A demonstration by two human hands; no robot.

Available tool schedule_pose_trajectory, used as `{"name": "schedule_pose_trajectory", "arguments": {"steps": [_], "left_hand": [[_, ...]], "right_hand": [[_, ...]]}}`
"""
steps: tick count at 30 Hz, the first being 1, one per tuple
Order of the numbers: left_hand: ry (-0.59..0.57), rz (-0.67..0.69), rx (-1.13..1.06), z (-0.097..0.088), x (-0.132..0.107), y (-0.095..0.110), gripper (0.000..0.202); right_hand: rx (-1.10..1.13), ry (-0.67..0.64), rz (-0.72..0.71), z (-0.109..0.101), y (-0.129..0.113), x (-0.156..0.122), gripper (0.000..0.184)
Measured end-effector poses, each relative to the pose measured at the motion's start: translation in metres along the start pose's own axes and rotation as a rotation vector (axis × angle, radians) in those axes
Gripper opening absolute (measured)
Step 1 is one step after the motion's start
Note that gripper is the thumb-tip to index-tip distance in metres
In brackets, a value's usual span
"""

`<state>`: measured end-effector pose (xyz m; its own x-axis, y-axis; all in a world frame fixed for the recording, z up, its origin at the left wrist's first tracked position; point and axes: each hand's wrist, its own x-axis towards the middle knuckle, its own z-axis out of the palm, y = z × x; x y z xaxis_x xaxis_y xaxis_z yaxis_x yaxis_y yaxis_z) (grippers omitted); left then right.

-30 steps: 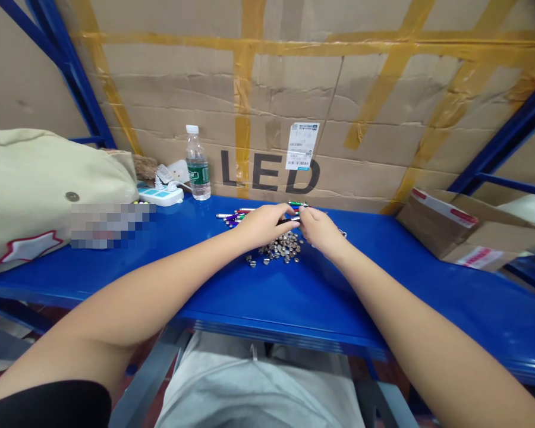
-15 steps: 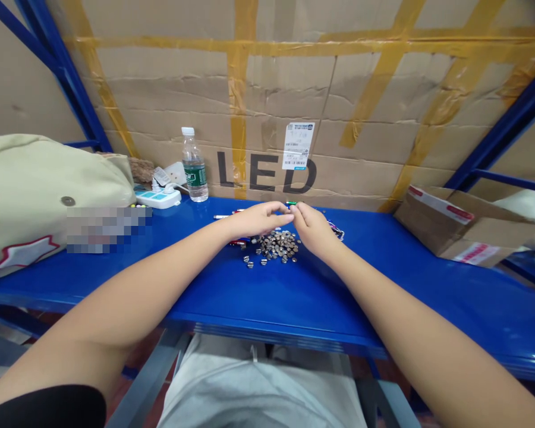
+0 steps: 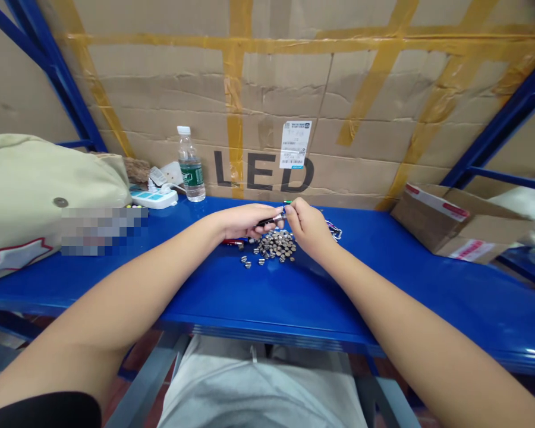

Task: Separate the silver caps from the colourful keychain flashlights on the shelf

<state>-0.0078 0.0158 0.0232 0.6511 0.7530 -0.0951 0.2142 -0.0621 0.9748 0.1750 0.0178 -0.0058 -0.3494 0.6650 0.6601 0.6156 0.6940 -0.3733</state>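
Observation:
My left hand (image 3: 256, 220) is closed around a black pen-shaped tube (image 3: 267, 222) with a silver end, which points right. Close beside that end, my right hand (image 3: 307, 221) has its thumb and fingers pinched together; whatever is between them is hidden from me. Below both hands a heap of small silver button cells (image 3: 277, 245) lies on the blue table (image 3: 267, 297), with a few loose ones at its left. A red pen-shaped tube (image 3: 234, 243) shows under my left wrist. Something green (image 3: 288, 202) peeks out behind my right fingers.
A water bottle (image 3: 191, 165) and a white power strip (image 3: 155, 198) stand back left, near a pale bag (image 3: 40, 184). An open cardboard box (image 3: 455, 223) is at the right. Metallic pieces (image 3: 334, 229) lie beyond my right wrist. A large LED carton (image 3: 169, 89) walls the back.
My left hand has turned and the black tube now shows in its grip. My right fingers have curled into a pinch near the tube's silver end. The view has shifted slightly.

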Motion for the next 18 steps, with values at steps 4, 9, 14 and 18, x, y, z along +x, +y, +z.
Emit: {"name": "schedule_pose_trajectory", "arguments": {"steps": [4, 9, 14, 18], "left_hand": [[0.010, -0.003, -0.076, -0.001, -0.002, 0.003, 0.034], [0.113, -0.048, 0.333, -0.011, -0.005, 0.005, 0.032], [0.148, -0.066, 1.041, -0.035, -0.009, 0.003, 0.029], [0.180, -0.035, 1.316, -0.046, -0.010, -0.001, 0.020]], "right_hand": [[0.008, 0.032, -0.023, -0.001, 0.004, 0.000, 0.024], [0.039, -0.084, -0.015, 0.000, 0.006, 0.000, 0.026], [0.033, -0.368, -0.060, 0.001, -0.001, -0.005, 0.025], [0.011, -0.505, -0.096, 0.004, -0.009, -0.008, 0.026]]}}
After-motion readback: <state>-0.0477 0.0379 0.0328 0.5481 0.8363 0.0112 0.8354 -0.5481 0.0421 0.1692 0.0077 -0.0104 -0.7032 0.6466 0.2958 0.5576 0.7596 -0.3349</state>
